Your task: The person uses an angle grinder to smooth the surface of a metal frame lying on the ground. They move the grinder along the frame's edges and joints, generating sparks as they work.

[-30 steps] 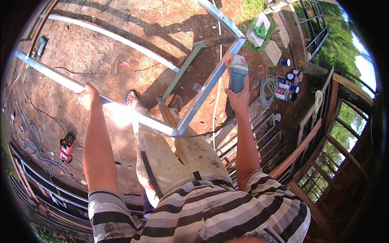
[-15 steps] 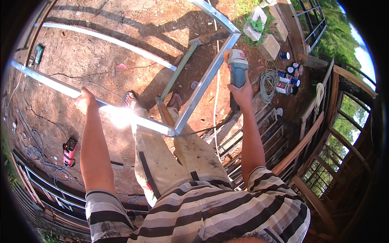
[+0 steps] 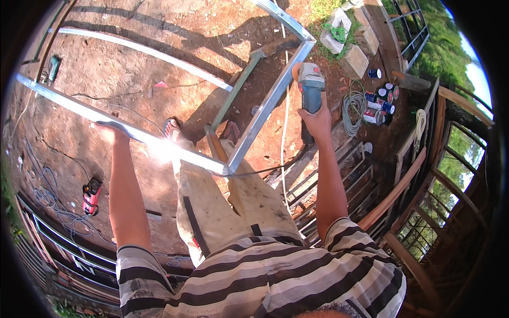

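A silvery metal frame (image 3: 270, 103) with mitred corners lies in front of my legs, one corner (image 3: 228, 170) close to my knees. Sunlight glares off its near bar (image 3: 69, 106). My left hand (image 3: 112, 133) is at that bar's near edge, its thumb side showing and the other fingers hidden beneath the metal. My right hand (image 3: 318, 121) is wrapped round an angle grinder (image 3: 312, 95) with a teal body, grey head and orange-brown disc. The grinder is held upright just right of the frame's right bar, its disc near that bar's far part.
Green and wooden supports (image 3: 236, 95) stand under the frame, near my sandalled feet (image 3: 172, 130). A teal power tool (image 3: 54, 69) and a red tool (image 3: 91, 196) lie at left among cables. Cans (image 3: 384, 106), coiled hose (image 3: 352, 108) and concrete blocks (image 3: 354, 61) are at right.
My left hand has shifted from over the near bar to its lower edge, its fingers now out of sight underneath. The grinder and my right hand have hardly moved.
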Demonstrator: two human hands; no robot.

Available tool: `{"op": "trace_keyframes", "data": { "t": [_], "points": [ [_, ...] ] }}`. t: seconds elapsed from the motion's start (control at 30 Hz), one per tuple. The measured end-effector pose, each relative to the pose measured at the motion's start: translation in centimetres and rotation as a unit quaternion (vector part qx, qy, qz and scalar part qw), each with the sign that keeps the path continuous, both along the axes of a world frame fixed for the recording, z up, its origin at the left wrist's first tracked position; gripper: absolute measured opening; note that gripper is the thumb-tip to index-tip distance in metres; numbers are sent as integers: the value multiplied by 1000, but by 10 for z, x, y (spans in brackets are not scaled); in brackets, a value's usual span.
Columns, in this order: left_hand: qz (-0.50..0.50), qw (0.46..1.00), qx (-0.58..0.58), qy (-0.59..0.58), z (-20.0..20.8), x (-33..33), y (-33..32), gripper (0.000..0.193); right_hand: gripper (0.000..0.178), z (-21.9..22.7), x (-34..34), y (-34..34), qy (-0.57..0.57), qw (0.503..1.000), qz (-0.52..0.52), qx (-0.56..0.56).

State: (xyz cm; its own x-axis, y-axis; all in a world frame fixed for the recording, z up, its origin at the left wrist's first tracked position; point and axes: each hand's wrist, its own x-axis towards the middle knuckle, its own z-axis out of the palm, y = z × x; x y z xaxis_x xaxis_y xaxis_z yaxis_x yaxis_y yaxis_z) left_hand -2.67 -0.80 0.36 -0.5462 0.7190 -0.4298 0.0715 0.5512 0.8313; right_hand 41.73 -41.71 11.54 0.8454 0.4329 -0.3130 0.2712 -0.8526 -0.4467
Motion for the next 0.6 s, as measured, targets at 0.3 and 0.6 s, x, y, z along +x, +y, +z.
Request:
{"op": "trace_keyframes", "data": {
  "t": [0.3, 0.6],
  "points": [
    [-196, 903, -353, -150, -134, -53, -168, 51, 67, 15, 6, 13, 50, 999, 11, 18],
    [-158, 933, -237, -222, -132, -53, -190, 49, 66, -4, 28, -5, -4, 1000, 26, -5]
  ]
}}
